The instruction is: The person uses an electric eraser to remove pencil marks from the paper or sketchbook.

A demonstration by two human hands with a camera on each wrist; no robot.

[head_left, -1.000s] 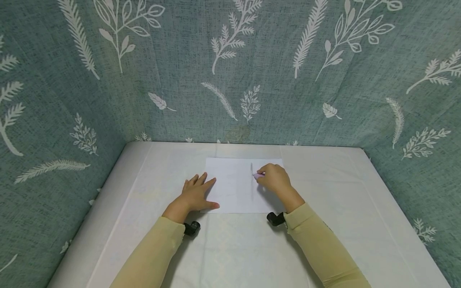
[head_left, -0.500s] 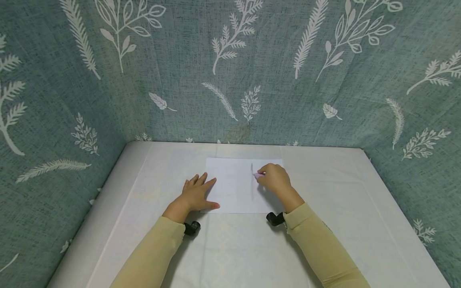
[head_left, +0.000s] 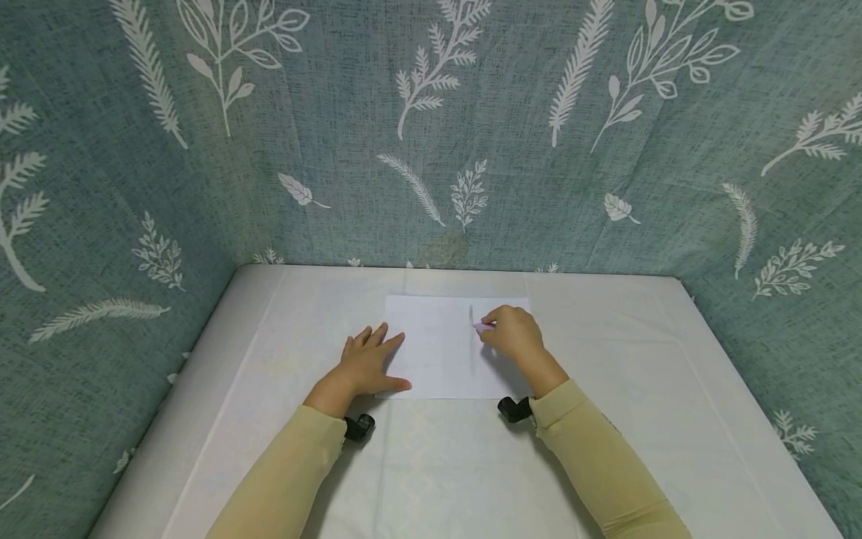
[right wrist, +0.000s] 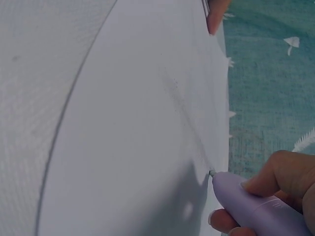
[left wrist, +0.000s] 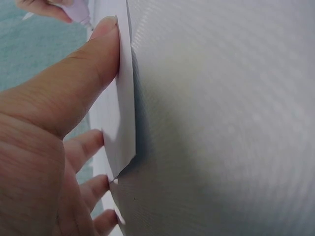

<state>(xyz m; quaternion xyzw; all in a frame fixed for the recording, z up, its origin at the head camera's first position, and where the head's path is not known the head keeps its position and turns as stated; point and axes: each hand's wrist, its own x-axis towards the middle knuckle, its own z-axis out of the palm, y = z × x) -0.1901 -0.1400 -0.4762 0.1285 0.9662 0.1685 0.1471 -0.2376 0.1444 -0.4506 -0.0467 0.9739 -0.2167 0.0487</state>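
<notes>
A white sheet of paper [head_left: 431,352] lies on the table. My left hand [head_left: 367,367] rests spread at its left end, the thumb [left wrist: 93,54] on the paper near its front edge. My right hand [head_left: 515,333] pinches a plump lavender electric eraser [right wrist: 261,206] between thumb and fingers. Its small grey tip [right wrist: 212,173] touches the paper, at the end of a smudged grey line [right wrist: 189,120]. Seen from the head, the line is darker beyond the tip and fainter on the near side. Small dark specks lie along it in the right wrist view.
A white cloth [head_left: 269,449] covers the table around the paper. Green fabric with white leaf prints [head_left: 431,150] hangs behind and at both sides. Black wrist cameras [head_left: 515,409] sit below each hand.
Hardly anything differs. Both hands keep their places, and the eraser tip stays at about the same spot on the line.
</notes>
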